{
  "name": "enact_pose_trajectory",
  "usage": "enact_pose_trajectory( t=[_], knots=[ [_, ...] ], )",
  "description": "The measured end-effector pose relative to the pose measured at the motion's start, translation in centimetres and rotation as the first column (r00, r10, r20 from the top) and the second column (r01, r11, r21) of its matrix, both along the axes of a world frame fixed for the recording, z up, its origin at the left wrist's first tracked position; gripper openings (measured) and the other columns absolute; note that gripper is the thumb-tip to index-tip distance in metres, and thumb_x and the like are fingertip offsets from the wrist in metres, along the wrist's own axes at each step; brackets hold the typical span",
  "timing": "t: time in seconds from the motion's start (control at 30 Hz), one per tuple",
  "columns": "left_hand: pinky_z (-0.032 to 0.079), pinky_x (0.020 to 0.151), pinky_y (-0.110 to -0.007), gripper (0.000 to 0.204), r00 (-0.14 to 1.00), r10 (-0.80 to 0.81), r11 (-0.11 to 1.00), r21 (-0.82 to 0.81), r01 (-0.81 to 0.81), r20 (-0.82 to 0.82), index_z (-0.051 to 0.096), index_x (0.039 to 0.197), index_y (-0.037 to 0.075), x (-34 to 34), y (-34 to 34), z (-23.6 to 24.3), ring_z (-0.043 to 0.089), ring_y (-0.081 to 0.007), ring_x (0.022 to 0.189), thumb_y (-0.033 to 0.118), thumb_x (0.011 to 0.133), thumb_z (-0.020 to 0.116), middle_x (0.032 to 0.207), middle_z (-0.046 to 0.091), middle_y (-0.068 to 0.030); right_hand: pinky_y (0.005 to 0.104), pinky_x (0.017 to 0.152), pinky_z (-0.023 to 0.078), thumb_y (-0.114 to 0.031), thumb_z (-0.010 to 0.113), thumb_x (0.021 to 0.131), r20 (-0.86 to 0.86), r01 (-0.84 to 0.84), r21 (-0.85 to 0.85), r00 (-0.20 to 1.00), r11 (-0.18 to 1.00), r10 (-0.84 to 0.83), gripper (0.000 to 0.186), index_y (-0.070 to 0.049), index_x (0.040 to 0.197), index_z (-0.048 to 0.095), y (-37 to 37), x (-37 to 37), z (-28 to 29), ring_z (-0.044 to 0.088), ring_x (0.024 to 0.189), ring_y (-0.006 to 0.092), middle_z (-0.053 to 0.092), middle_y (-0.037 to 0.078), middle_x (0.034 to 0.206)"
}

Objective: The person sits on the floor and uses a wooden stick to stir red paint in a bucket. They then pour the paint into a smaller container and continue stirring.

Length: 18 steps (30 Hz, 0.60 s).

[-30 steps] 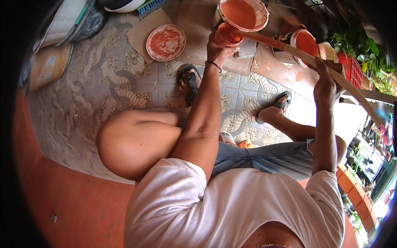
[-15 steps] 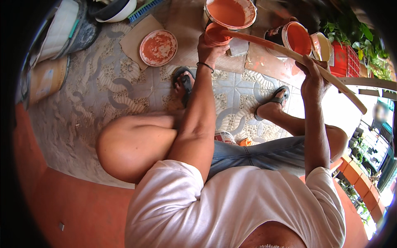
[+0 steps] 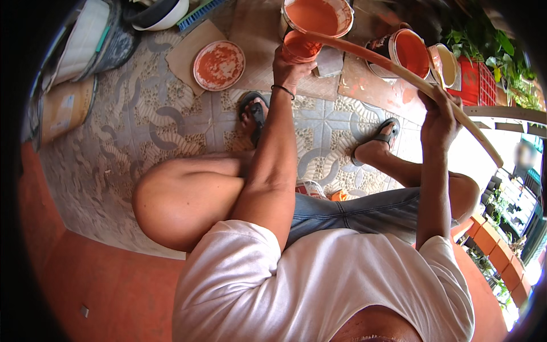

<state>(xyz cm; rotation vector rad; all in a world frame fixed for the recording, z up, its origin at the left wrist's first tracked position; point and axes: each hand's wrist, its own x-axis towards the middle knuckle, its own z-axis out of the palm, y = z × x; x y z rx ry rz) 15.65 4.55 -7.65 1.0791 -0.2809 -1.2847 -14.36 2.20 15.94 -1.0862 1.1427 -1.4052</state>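
Note:
My left hand is wrapped round a small cup coated in orange-red paint, just at the near rim of a large bucket of the same paint. My right hand grips a long wooden stick past its middle. The stick slants from the cup up left down to the lower right, its far half stained with orange paint. That far end lies over the cup's mouth; whether it touches the cup I cannot tell.
A paint-smeared round lid lies on cardboard at the left. Right of the bucket stand another orange paint bucket, a cream-coloured pot and a red crate. Basins sit far left. My sandalled feet are on the patterned tiles.
My right hand has moved slightly right and down, and the stick's far end has lifted away, so more of the cup's mouth shows. My left hand stays nearly in place.

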Motion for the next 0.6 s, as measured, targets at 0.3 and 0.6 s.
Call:
enact_pose_trajectory(
  t=[0.3,0.6],
  knots=[
    [0.068,0.072,-0.032,0.086,1.0,0.005,1.0,0.021,-0.005,-0.01,0.059,0.143,0.006,0.1,0.1,0.2,0.077,-0.0212,0.103,-0.014,0.067,0.092,0.125,0.074,-0.0092,0.049,0.1,0.069,0.006,0.073,0.101,-0.157,-0.059,0.09,0.985,0.994,0.072,0.017,0.003,0.106,0.058,1.4,0.6,-1.6,0.081,0.107,0.035,0.076,0.026,0.11],
    [0.07,0.077,-0.037,0.088,1.0,-0.021,0.998,0.059,0.021,-0.001,0.056,0.145,0.009,0.2,0.1,0.1,0.077,-0.0235,0.107,-0.011,0.069,0.094,0.128,0.073,-0.0103,0.0515,0.104,0.067,0.011,0.072,0.098,-0.026,-0.101,0.01,0.995,0.995,0.101,0.018,0.001,0.107,0.059,1.6,-1.6,1.0,0.079,0.112,0.0363,0.076,0.027,0.113]
  ],
)
